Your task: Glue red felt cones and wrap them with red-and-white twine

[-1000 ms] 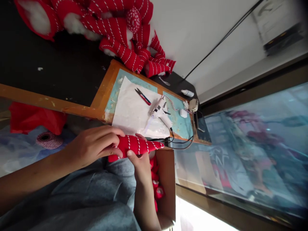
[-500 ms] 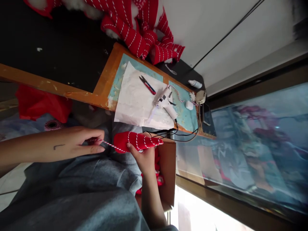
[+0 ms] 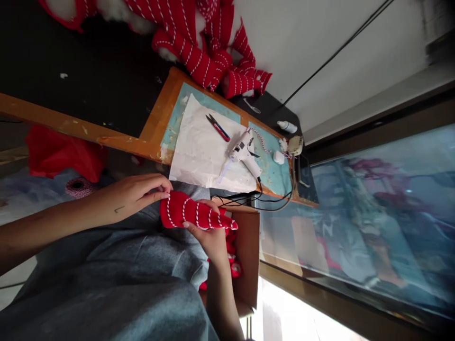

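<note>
A red felt cone [image 3: 204,214] lies across my lap, its narrow tip pointing right, with red-and-white twisted cord [image 3: 185,210] wound round it in spaced turns. My right hand [image 3: 209,237] grips the cone near its middle, thumb on the near side and fingers behind. At the wide end, my left hand [image 3: 152,189] pinches the cord close against the felt with thumb and forefinger. Beyond the cone, a white glue gun [image 3: 245,154] rests on a white paper sheet [image 3: 195,156]. Thread snips [image 3: 218,128] lie on the same sheet.
Red striped stuffed pieces [image 3: 213,57] are heaped at the back of the table. A cardboard box [image 3: 245,260] with red items stands beside my right forearm. A cord spool [image 3: 78,187] and red cloth [image 3: 64,151] are at left. Black cables [image 3: 234,200] hang off the table edge.
My left hand has moved right and up to the cone's wide end, and the cord that stretched between them now lies round the felt. The cone has turned slightly in my right hand.
</note>
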`<state>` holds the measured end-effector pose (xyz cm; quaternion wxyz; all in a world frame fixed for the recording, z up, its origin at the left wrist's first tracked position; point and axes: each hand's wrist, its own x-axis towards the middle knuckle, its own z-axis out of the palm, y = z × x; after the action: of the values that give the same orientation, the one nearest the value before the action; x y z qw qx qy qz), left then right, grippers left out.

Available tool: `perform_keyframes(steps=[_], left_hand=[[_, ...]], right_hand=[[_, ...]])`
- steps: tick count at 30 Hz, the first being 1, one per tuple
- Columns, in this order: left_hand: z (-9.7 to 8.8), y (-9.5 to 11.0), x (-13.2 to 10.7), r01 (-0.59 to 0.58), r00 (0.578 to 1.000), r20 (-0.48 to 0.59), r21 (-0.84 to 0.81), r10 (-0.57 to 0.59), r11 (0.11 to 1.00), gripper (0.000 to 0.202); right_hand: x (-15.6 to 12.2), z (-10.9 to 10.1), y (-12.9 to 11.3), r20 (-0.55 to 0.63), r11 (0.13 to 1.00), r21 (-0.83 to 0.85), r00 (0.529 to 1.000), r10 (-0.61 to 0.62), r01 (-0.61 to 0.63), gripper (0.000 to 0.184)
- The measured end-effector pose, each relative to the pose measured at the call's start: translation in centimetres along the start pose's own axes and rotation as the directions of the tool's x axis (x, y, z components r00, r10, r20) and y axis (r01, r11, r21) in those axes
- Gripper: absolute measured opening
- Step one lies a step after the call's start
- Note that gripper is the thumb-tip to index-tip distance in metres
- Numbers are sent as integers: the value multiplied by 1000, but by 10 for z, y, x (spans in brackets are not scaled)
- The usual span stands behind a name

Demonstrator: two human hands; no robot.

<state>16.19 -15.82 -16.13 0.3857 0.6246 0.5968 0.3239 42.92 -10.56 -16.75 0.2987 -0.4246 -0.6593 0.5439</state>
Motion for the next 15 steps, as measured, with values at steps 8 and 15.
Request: perform_keyframes(steps=[8,15], left_hand=[[20,-8,3,192,980,21,-375,-199,907,41],[17,-7,1,260,956,16,-516,-295,816,33]], right_hand=[[6,-2,3,31,996,-25,996,-87,88,45],[7,-2,9,73,996,-24,993,-87,89,38]])
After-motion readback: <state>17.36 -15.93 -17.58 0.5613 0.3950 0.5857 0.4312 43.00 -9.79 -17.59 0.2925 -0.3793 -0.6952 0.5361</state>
